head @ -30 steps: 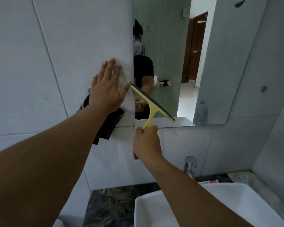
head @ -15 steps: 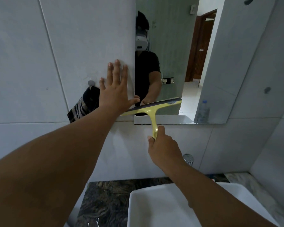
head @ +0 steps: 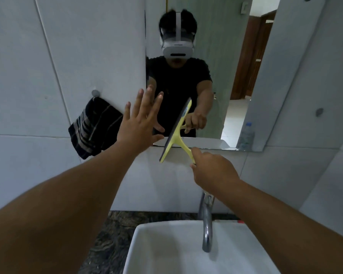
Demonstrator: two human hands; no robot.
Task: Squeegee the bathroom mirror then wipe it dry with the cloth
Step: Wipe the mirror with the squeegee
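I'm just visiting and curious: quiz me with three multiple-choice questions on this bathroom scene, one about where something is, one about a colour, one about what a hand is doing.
1. Where does the dark striped cloth hang?
A. On a wall hook left of the mirror
B. Over the tap
C. In the basin

2. What colour is the squeegee handle?
A. Red
B. Yellow
C. Blue

3. What is the left hand doing?
A. Gripping the cloth
B. Turning the tap
C. Held open, fingers spread, holding nothing

Answers:
1. A, it hangs from the hook on the tile beside the mirror's left edge.
2. B, the handle in the right hand is pale yellow.
3. C, the palm is flat and empty.
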